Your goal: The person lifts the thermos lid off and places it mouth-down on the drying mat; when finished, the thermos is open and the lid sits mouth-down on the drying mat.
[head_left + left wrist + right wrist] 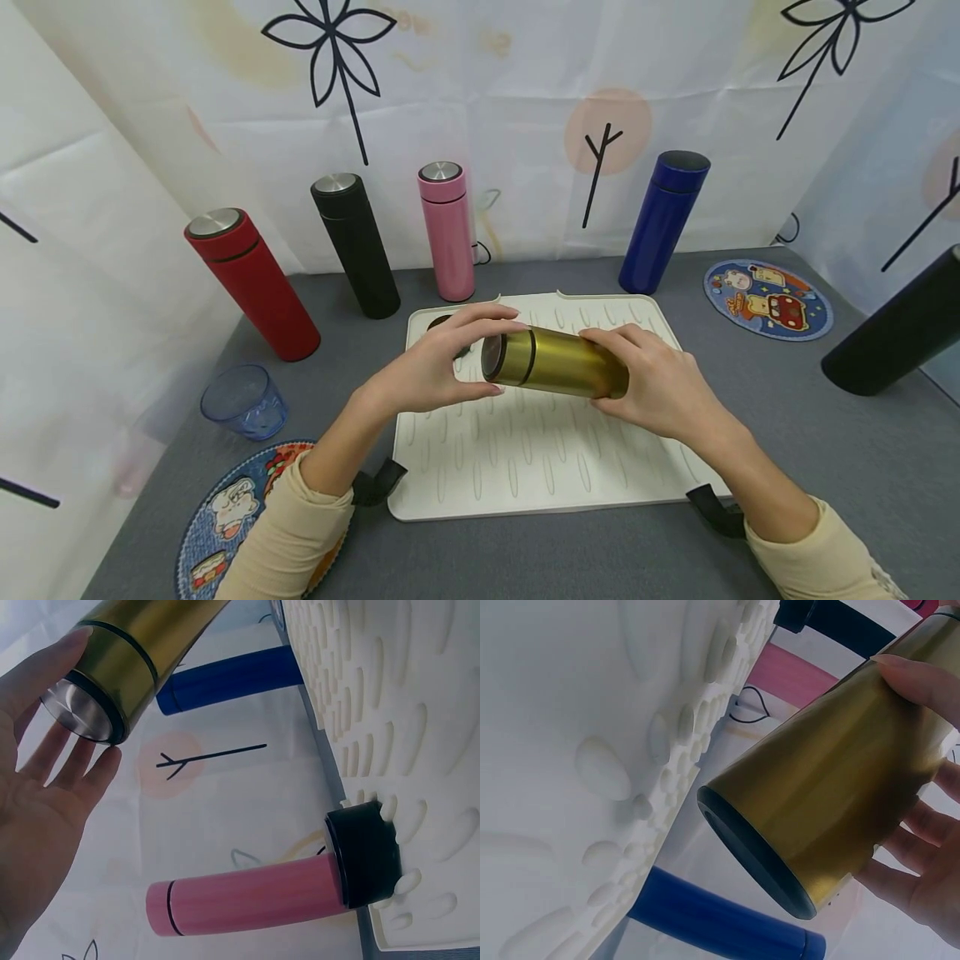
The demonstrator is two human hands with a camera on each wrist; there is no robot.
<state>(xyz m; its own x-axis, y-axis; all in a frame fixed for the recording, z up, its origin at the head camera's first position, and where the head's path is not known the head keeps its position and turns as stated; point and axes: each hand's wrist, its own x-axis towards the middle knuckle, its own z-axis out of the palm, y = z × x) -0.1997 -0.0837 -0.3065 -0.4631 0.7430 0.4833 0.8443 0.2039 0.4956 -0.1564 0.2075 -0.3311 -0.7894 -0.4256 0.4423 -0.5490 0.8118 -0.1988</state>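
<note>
Two jobs: steady the gold flask [566, 362] over the white tray [495, 471], gripped in the right hand [660, 379] toward three o'clock; centre the spread left hand [431, 367] evenly round the lid [514, 365] at nine.

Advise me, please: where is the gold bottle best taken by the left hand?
Probably at the cap, across the dark ring, coming from the left. The gold bottle is tipped on its side above the tray, cap towards the left hand, and the right hand holds it nearer the base. Its round wall suits thumb below, fingers above.
</note>
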